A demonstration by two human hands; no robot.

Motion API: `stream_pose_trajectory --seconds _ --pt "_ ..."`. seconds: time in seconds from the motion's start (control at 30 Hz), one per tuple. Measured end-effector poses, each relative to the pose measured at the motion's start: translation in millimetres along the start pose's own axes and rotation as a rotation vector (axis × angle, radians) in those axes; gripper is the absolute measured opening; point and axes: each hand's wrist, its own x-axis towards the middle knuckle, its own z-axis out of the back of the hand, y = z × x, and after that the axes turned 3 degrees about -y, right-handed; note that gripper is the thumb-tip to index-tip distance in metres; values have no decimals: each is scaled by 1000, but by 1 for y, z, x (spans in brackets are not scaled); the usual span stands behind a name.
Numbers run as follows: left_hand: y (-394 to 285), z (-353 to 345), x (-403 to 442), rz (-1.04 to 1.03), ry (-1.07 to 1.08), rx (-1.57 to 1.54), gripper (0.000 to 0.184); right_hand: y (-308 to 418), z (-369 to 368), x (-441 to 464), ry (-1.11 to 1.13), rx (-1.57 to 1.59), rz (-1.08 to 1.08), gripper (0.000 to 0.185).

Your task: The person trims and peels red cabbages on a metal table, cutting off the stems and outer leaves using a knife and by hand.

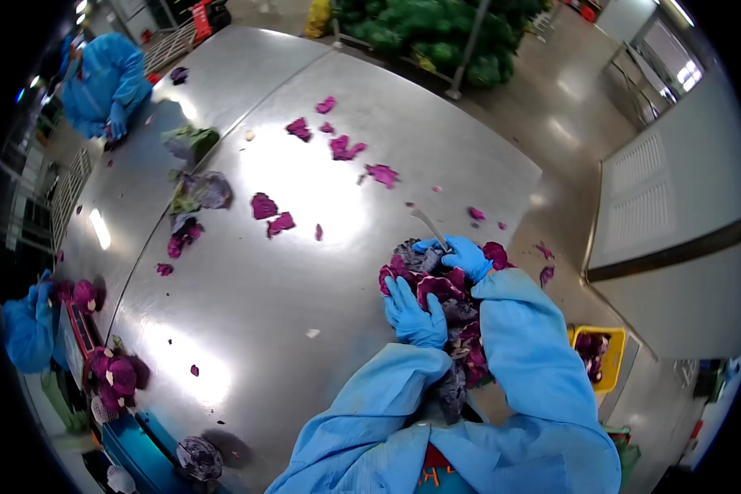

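The worker's right hand (467,259), in a blue glove, is closed around a knife (431,226); the curved blade projects up and to the left in the view, away from the worker's body. The left hand (416,317), likewise gloved, lies against a heap of purple cabbage leaves (442,286), its fingers extended and slightly spread; whether it grips any leaf cannot be determined. The heap is located at the near right edge of a metal table (280,284), beneath and between both hands, with leaves extending down between the forearms. Loose purple leaf pieces (347,148) are scattered across the table's middle and far portions. Wilted leaves (202,190) lie along the seam. At lower left, one cabbage head (199,458) rests well apart from the hands; a cluster of purple heads (115,379) sits farther along that side. A yellow crate (598,359) containing purple matter stands to the right of the table. One co-worker in blue (105,78) is stationed at upper left, another person (29,329) at the left edge.
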Motion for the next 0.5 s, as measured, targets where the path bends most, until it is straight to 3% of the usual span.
stream_pose_trajectory --seconds 0.1,0.17,0.23,0.3,0.33,0.4,0.47,0.5 --pt "-31 3 -58 -150 186 -55 70 40 26 -78 -15 236 -115 52" --pt "-24 -9 -106 -350 252 -109 71 15 35 -125 -26 123 22 61" --pt "-1 -23 -147 -435 480 -110 73 -6 30 -169 -132 450 11 59" --pt "6 -27 -158 -534 856 307 73 -48 27 -211 -192 394 -91 55" --pt "7 -30 -147 -521 1032 341 68 -54 25 -225 -299 29 -125 57" --pt "4 -31 -130 -314 1126 210 58 -35 24 -250 -532 -35 -622 56" --pt "-4 -27 -125 -142 1064 51 51 -23 13 -255 -816 432 -305 56" --pt "2 -22 -126 -526 985 -11 51 -16 7 -259 -902 642 -114 56"
